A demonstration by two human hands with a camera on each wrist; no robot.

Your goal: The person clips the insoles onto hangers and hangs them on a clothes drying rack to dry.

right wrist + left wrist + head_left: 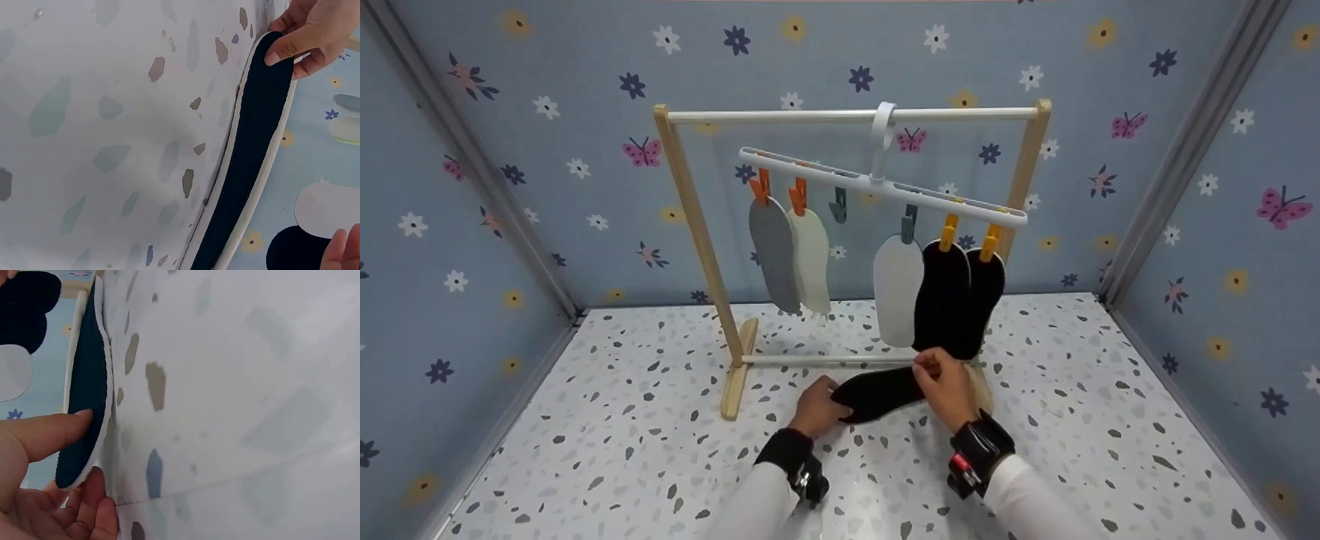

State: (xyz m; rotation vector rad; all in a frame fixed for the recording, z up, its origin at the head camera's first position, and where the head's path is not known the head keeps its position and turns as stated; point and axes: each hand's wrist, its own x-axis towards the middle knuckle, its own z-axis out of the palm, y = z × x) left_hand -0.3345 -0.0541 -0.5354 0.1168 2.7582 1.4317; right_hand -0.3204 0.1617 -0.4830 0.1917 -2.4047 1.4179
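Your left hand (815, 406) grips one end of the loose black insole (877, 391), thumb on its dark face, fingers curled beneath. Your right hand (946, 386) pinches the other end between thumb and fingertips. The insole lies low over the speckled table (585, 420), near its middle, just in front of the wooden rack's (694, 217) bottom rail. Directly behind your right hand, two black insoles (956, 296) hang from yellow clips (949, 231) on the white hanger (877, 186). A white insole (897, 289) hangs beside them; a grey one (772, 251) and a cream one (811, 259) further left
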